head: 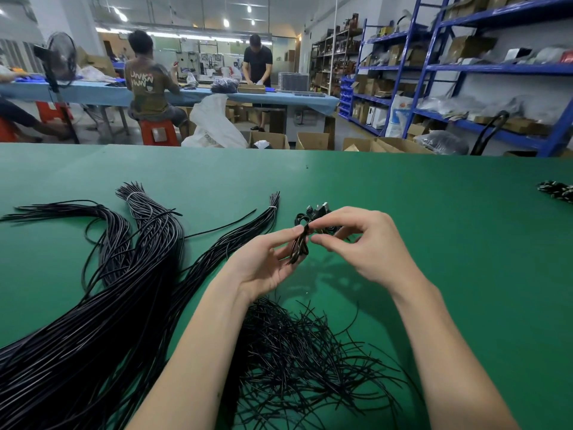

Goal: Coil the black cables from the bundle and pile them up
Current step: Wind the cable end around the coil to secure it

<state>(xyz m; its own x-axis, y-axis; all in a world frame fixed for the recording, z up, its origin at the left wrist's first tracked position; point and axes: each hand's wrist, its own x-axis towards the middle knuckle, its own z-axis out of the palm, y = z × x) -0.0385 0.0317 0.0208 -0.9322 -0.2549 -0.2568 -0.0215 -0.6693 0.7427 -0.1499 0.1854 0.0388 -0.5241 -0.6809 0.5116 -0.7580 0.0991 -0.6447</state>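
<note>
At the bottom centre of the frame I see a loose tangle of thin black ties (297,361) spread on the green table (434,212), between my two forearms. To the lower left lies the big bundle (93,321) of long black cables, fanning up toward the upper left, where two of its ends are bound with pale bands. Above the tangle, near the middle of the frame, my two hands meet over the table. My left hand (263,262) is palm-up with fingers curled, thumb and fingertips pinching the lower part of a small coiled cable (300,243). My right hand (362,243) comes in from the right, fingers bent, thumb and forefinger pinching the same coil at its waist. The coil hangs between both hands, lifted off the table. Just behind my hands, on the table, sits a small pile (316,215) of coiled cables, partly hidden by my right fingers. At the far right edge lies another dark cluster (556,190), too blurred to tell.
</note>
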